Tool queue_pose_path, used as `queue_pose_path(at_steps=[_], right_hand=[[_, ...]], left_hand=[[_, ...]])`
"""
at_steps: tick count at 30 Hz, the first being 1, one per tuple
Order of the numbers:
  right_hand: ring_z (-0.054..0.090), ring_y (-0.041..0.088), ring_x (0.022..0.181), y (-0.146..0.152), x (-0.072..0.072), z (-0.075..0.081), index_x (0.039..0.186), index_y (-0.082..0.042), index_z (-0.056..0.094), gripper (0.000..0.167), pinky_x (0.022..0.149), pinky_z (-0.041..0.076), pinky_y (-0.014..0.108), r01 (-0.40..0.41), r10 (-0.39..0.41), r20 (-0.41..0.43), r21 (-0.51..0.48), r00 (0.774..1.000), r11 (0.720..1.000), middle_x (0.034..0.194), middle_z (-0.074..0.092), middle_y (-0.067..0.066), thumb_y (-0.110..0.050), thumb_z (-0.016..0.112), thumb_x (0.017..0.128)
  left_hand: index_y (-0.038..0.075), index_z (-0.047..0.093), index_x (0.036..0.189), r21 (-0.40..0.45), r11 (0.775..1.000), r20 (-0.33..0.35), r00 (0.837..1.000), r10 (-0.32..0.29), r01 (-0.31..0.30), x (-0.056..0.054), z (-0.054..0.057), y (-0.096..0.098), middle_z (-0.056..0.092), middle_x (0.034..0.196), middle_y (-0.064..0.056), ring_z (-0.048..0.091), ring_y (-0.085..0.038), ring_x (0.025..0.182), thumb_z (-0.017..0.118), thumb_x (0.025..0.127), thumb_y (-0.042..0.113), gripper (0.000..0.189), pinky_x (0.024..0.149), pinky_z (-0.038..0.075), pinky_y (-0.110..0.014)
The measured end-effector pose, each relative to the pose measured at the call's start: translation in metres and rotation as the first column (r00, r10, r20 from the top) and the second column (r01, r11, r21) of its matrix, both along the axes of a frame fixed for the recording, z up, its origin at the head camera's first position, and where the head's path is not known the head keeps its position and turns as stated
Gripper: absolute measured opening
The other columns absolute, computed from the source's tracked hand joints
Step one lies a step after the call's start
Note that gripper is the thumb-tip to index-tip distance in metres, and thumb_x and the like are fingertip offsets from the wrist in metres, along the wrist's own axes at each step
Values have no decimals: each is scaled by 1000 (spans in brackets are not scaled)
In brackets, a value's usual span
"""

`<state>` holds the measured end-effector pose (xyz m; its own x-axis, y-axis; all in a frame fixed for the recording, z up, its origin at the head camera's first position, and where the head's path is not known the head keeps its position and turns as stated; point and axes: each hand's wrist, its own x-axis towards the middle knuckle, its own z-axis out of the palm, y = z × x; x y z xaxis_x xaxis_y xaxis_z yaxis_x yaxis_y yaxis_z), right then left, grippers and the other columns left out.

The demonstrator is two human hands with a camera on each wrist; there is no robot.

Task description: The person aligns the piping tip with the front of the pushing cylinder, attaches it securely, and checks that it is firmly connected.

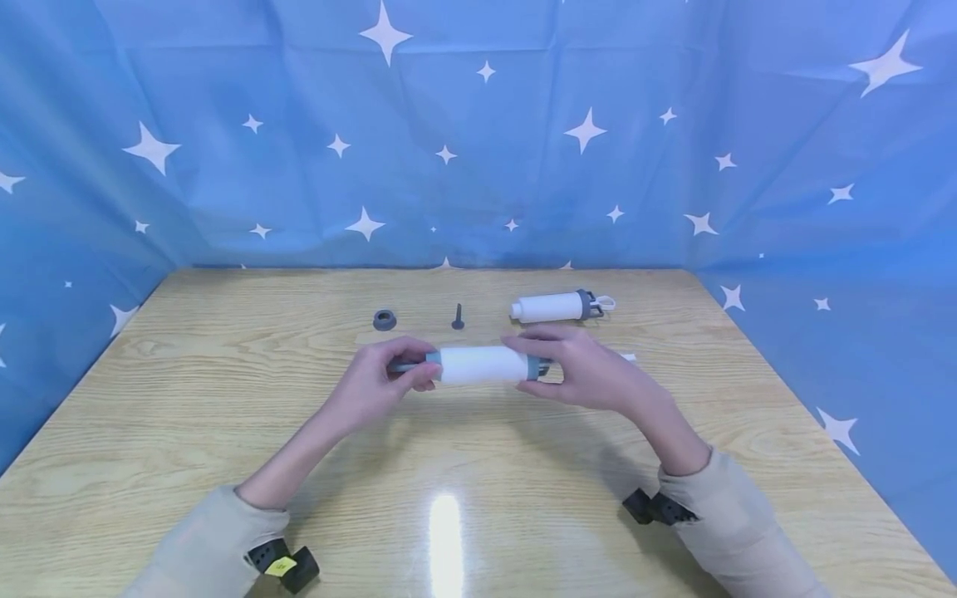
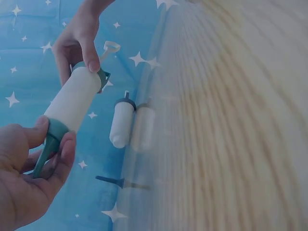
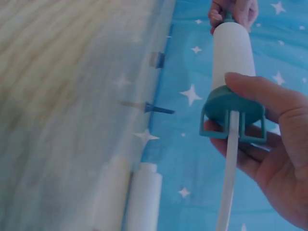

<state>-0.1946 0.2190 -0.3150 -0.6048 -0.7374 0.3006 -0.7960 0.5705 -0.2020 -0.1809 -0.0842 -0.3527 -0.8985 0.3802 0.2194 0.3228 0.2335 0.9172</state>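
Observation:
Level above the table, both hands hold a large syringe [image 1: 482, 364] with a white barrel and teal ends. At one end my left hand [image 1: 381, 374] pinches the teal tapered nozzle [image 2: 44, 156] and its collar, thumb against fingers. The right hand [image 1: 579, 365] grips the opposite end, thumb on the teal cap [image 3: 226, 102] and fingers beneath. In the right wrist view, finger loops [image 3: 253, 138] stick out from this cap, and a long white plunger rod [image 3: 230, 178] passes between them. A white handle [image 2: 112, 46] at the rod's end shows in the left wrist view.
Behind the hands, a second white syringe [image 1: 549, 307] with a dark grey cap lies on the wooden table [image 1: 224, 399]. A dark grey ring-shaped cap [image 1: 385, 321] and a thin dark nozzle [image 1: 458, 319] stand to its left. A blue starred curtain [image 1: 449, 191] borders the table.

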Motion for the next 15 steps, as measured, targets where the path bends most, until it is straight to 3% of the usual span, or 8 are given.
queue_pose_path(at_steps=[4, 7, 15], right_hand=[[69, 30, 102, 0, -5, -8, 132, -1, 65, 51, 75, 61, 35, 9, -9, 33, -3, 999, 1000, 126, 66, 19, -16, 83, 86], [68, 29, 103, -1, -9, -12, 130, -1, 65, 49, 79, 60, 37, 32, -32, 71, 7, 997, 999, 125, 67, 17, -15, 82, 86], [65, 31, 111, -9, -17, -19, 130, 0, 63, 51, 95, 56, 45, 89, -108, 201, 103, 974, 991, 127, 65, 18, -15, 82, 85]], left_hand=[[4, 70, 117, -77, 997, 15, 1000, 16, -15, -5, -5, 0, 71, 109, -10, 72, -26, 98, 77, 92, 15, 28, 83, 61, -37], [4, 70, 116, -130, 991, -25, 999, 33, -36, -8, -8, 0, 71, 113, -11, 71, -25, 104, 79, 89, 14, 31, 86, 60, -34], [2, 69, 112, -295, 955, -14, 999, 31, -34, -20, -14, -1, 71, 100, -5, 68, -19, 92, 79, 89, 16, 29, 87, 58, -36]])
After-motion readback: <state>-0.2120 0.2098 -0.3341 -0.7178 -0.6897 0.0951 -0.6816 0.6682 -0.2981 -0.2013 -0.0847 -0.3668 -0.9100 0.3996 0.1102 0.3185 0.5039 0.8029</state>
